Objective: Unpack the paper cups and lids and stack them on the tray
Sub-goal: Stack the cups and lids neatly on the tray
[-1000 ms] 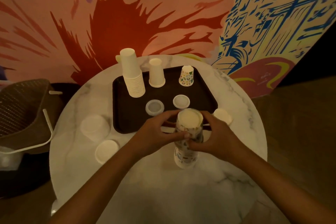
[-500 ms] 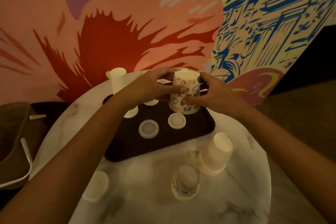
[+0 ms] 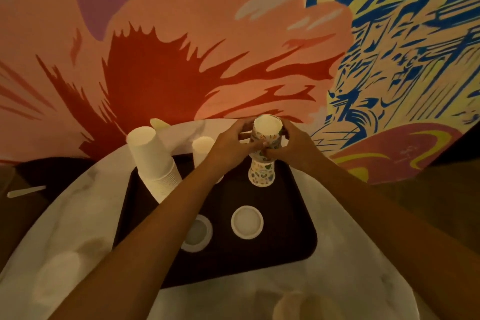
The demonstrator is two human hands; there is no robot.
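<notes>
1. Filling the background: painted mural wall (image 3: 181, 47) in pink, red, blue and yellow, behind everything.
2. Round white marble table (image 3: 350, 254), seen from above; its far edge meets the mural.
3. Dark brown tray (image 3: 285, 215) on the table's middle, long side across the view.
4. Tall stack of plain white cups (image 3: 153, 161), upside down, at the tray's far-left corner, leaning left in the wide lens.
5. Shorter plain white cup (image 3: 202, 148) behind the left forearm, partly hidden.
6. Left hand (image 3: 231, 145) and right hand (image 3: 293, 145) both closed around a patterned cup (image 3: 267, 135), inverted, fingertips meeting on its near side.
7. Held cup sits directly over a second patterned cup (image 3: 261, 174) standing inverted on the tray's far-right area; whether the two are nested or just touching, cannot tell.
8. Two round lids flat on the tray's near half: white lid (image 3: 246, 221) and translucent lid (image 3: 198, 234), the latter partly under the left forearm.
</notes>
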